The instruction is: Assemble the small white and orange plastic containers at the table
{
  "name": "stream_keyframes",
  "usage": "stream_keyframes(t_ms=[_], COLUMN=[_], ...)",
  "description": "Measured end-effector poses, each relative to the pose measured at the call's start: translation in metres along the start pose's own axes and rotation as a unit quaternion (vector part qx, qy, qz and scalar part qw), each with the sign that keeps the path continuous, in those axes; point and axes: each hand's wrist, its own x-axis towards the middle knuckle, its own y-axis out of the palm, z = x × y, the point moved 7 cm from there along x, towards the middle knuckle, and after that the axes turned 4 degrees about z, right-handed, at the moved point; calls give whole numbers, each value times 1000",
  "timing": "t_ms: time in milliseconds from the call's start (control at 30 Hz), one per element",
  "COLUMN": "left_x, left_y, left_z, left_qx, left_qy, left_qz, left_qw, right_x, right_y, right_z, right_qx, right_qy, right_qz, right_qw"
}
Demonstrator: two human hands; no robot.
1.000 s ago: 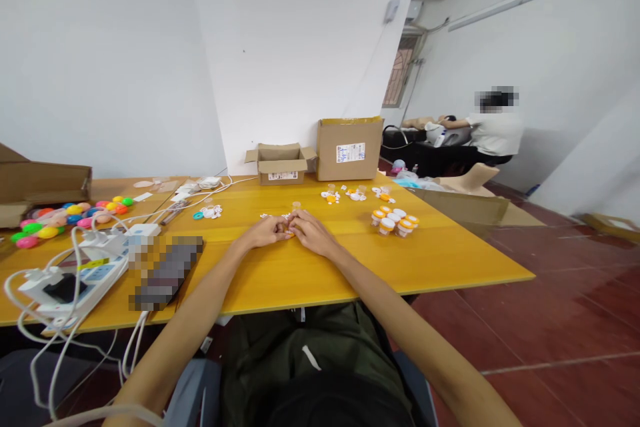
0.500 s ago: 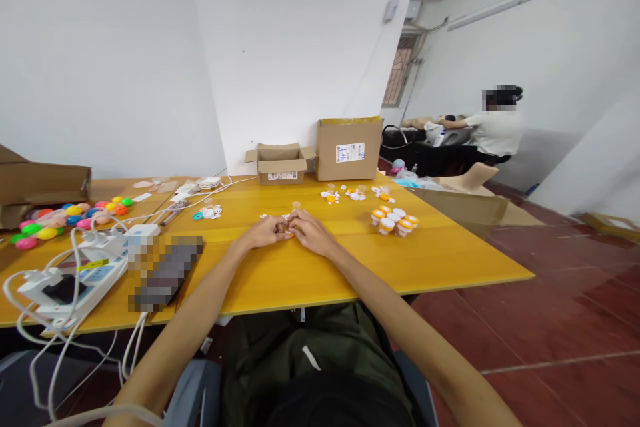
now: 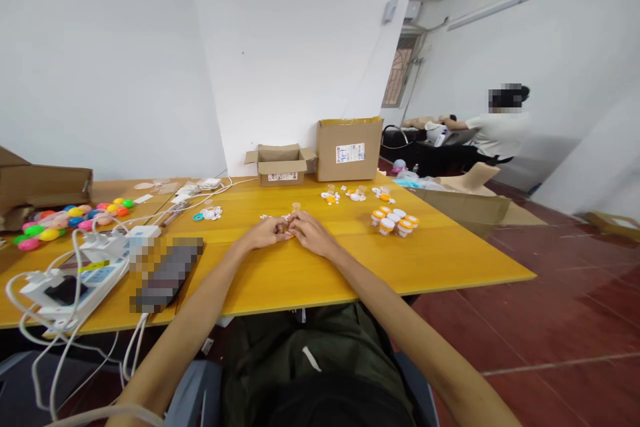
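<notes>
Both fingertips-together, the left hand (image 3: 265,233) and right hand (image 3: 311,232) pinch one small, hard-to-identify piece (image 3: 285,229) over the glossy yellow table (image 3: 310,273).

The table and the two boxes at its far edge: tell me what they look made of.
Table: probably laminated board, with a smooth yellow wood-grain top, soft sheen and thin edge. Small open box and taller box: corrugated cardboard, matte brown, with folded flaps and white printed labels.

Small item between the hands (image 3: 287,230), too small to tell.
</notes>
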Motion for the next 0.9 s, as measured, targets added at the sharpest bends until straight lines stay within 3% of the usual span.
stream_keyframes(t_ms=[400,633,767,833,900], left_x=[-1,-5,-14,-23,-40], left_y=[-1,-6,-34,-58,-88], left_z=[0,-8,-26,-46,-74], left_qx=[-6,-63,-51,-42,-55], left_qy=[-11,-14,-6,15,54], left_qz=[-3,28,-22,-83,-179], left_qw=[1000,998,998,996,981], right_x=[0,0,1,1,0], right_y=[1,1,-1,-3,-5], right_z=[-3,-2,2,3,3], right_qx=[-4,-15,-23,-24,-24], right_qy=[-10,-7,-3,0,3], right_qz=[-16,-15,-13,-19,-24], right_qw=[1000,1000,1000,1000,999])
